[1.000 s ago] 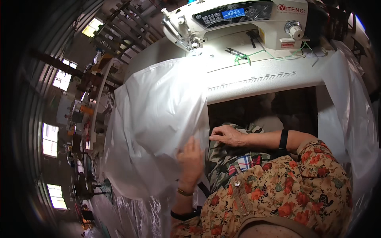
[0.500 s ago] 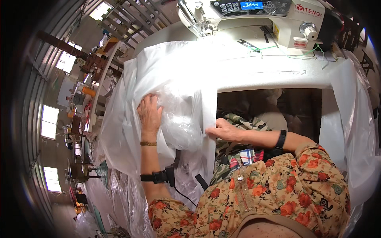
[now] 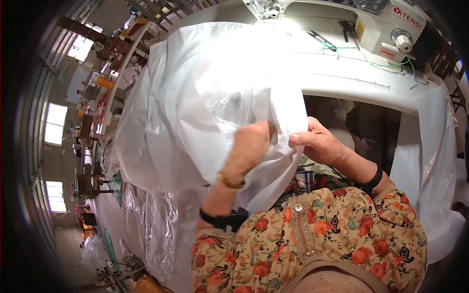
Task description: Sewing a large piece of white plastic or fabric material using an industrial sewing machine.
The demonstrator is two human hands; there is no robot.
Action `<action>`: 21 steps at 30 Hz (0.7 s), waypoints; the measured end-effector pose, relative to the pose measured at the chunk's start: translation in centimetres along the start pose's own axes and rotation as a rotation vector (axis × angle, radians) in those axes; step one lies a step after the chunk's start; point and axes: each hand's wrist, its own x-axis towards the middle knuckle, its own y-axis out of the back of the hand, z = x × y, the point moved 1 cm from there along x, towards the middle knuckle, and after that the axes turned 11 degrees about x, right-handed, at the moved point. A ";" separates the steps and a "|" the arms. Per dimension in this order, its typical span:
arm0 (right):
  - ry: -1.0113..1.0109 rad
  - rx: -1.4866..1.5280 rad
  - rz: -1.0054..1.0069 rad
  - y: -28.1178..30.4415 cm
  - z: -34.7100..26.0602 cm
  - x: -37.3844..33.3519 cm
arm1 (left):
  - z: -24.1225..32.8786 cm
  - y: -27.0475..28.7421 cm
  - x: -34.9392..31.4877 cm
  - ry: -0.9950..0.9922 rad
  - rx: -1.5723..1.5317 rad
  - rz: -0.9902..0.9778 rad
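Note:
A large white plastic sheet [image 3: 171, 112] spreads over the table's left side and hangs down in front of me. Along its right side runs a textured white strip [image 3: 288, 107]. My right hand [image 3: 325, 142] grips this edge, with the thumb on top and the other fingers behind the sheet. Beside it, to the left, my left hand [image 3: 249, 146] is curled like a fist at the sheet, close to the strip. Motion blurs it somewhat, and its fingertips are partly hidden. Beyond the hands, the sheet's upper part is washed out by bright light under the sewing machine [image 3: 386, 29].
Black thread snips [image 3: 322, 40] and green thread [image 3: 376, 64] lie on the machine table [image 3: 342, 83]. A dark opening [image 3: 371, 122] shows in front of the table. More white sheeting [image 3: 432, 141] hangs at the right. Clear crinkled plastic [image 3: 156, 229] lies at lower left.
My left hand has left the bunched clear plastic and come right, next to my right hand. The right hand has moved right and slightly up with the sheet's edge. The view has shifted.

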 end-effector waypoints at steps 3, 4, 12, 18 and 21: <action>-0.017 -0.034 -0.005 -0.4 0.5 0.0 | -3.8 -8.1 -3.4 -0.003 -0.147 0.080; -0.015 -0.021 0.010 -0.1 0.7 -0.2 | -5.0 -9.1 -4.4 0.014 -0.057 0.203; 0.031 -0.014 0.009 -0.6 0.2 0.1 | -13.1 9.2 -8.4 0.659 0.799 0.507; 0.012 0.015 0.045 -0.4 0.3 -0.1 | -4.3 6.8 -3.8 0.173 0.407 0.764; 0.023 0.062 0.048 0.3 0.4 -0.7 | -4.3 -2.1 -0.9 0.340 -0.091 0.430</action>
